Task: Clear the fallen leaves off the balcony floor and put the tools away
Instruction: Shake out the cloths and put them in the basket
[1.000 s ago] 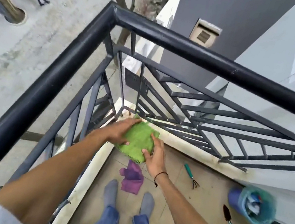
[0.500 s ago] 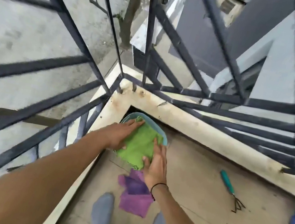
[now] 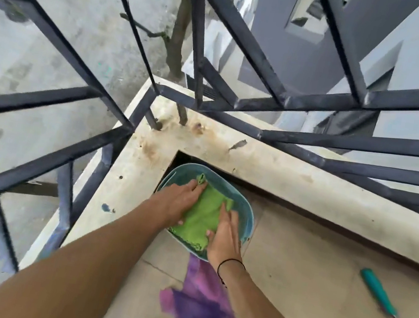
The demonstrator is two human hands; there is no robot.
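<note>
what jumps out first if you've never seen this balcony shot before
Both hands press a bright green cloth into a teal bucket in the balcony corner: left hand on its left side, right hand on its right. A purple cloth lies on the floor just below, and a teal-handled hand rake lies off to the right.

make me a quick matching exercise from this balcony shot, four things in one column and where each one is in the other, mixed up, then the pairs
Things
1. green cloth
2. purple cloth
3. hand rake
4. blue basin

Places
A. on the floor tiles at the right, away from the hands
B. in the floor corner, against the ledge
C. inside the basin, under both hands
D. spread on the floor, just nearer the person than the basin

Pairs: 1-C, 2-D, 3-A, 4-B
</note>
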